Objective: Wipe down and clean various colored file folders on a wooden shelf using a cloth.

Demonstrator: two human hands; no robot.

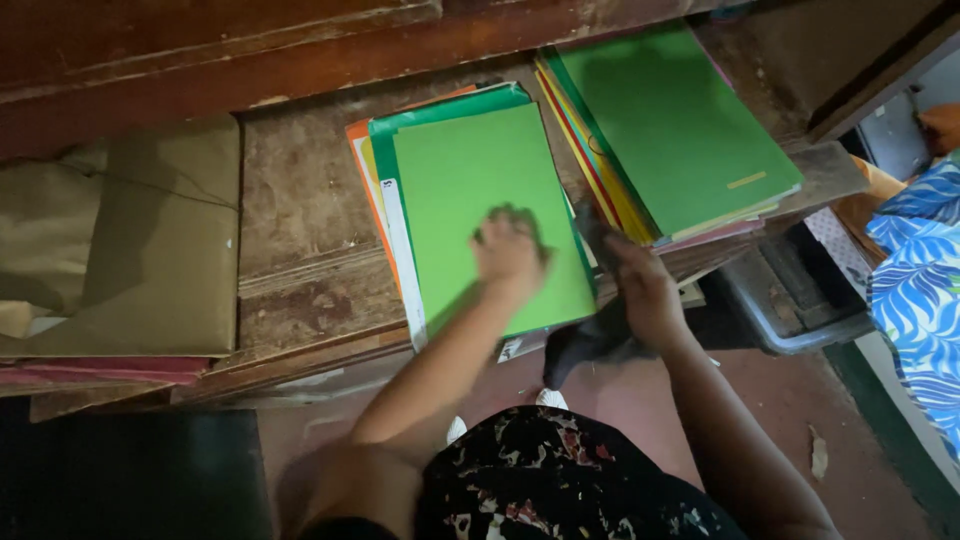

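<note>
Our left hand [508, 250] flat, fingers spread, pinning green folder [490, 215] atop stack on shelf [300, 240]; our right hand [640, 290] closed round dark cloth [590, 340], beside second stack [670, 130].

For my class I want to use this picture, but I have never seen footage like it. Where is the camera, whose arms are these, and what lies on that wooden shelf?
There is one picture, taken by a camera worn on a person's head, looking down at their own two bare hands. No machine is involved.

The left hand rests flat on a light green folder, the top of a pile of coloured folders on a worn wooden shelf. The right hand grips a dark cloth beside that pile.

A second folder pile, also green on top, lies further right. At the left end of the shelf sits a brown paper-wrapped bundle.

Below the shelf you see a reddish floor and the person's dark patterned clothing. At the right edge is blue and white leaf-patterned fabric; whether it belongs to someone else, I cannot tell.
</note>
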